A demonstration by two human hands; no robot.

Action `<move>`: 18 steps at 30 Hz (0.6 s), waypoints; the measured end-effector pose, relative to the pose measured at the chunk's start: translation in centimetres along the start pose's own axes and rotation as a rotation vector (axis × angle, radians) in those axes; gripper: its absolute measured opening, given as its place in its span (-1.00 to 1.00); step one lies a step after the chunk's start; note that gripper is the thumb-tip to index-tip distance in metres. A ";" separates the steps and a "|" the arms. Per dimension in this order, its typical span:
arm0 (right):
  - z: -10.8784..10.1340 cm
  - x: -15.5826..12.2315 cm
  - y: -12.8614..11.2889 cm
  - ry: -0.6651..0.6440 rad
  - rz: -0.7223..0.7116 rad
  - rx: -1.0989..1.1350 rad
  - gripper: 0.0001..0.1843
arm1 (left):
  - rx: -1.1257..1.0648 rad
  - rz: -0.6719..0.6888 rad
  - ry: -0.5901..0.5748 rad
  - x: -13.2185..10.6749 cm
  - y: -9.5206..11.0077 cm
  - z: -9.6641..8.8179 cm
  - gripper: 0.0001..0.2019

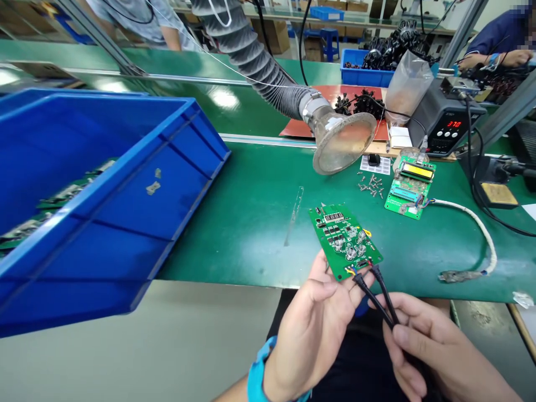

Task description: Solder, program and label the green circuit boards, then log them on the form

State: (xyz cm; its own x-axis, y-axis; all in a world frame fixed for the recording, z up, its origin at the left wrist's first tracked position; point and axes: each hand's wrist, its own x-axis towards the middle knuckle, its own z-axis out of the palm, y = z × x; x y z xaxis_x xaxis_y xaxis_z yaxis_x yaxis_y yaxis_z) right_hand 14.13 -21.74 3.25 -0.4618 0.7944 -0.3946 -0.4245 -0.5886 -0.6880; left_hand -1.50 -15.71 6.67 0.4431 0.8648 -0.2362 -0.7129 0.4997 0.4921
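Observation:
A green circuit board with a four-digit display rests on the fingers of my left hand, tilted over the table's front edge. My left thumb lies by its lower left corner. Two black cables run from coloured wires at the board's lower edge. My right hand pinches both cables between thumb and fingers, a short way below the board. A second green board with a yellow LCD lies at the right on the table, and a white sleeved cable leads from it.
A large blue bin with boards inside stands at the left. Over the table hangs a fume extraction hood. Small metal parts, a soldering station and a sponge stand are at the right. Other people sit across the bench.

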 end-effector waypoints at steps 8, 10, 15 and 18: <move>-0.4 -0.8 -1.4 0.037 -0.001 0.172 -0.69 | 0.010 0.008 -0.087 -0.4 0.0 0.3 -0.38; -0.9 -0.8 -1.8 0.019 0.009 0.201 -0.72 | 0.038 0.011 -0.113 -0.4 -0.1 0.1 -0.34; -3.4 -0.5 -3.2 -0.131 0.078 0.291 -0.73 | 0.111 0.010 -0.133 -0.5 -1.1 -1.4 -0.19; -4.5 -0.3 -4.0 -0.181 0.113 0.287 -0.71 | 0.212 -0.009 -0.115 -0.5 -1.6 -2.9 -0.10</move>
State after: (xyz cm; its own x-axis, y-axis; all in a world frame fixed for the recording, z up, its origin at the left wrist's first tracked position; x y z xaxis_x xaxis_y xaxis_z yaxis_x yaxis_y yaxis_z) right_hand 19.52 -18.97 3.37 -0.6379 0.6972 -0.3271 -0.5520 -0.7101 -0.4372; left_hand -2.18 -16.75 3.55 0.5166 0.8430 -0.1502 -0.5839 0.4751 0.6583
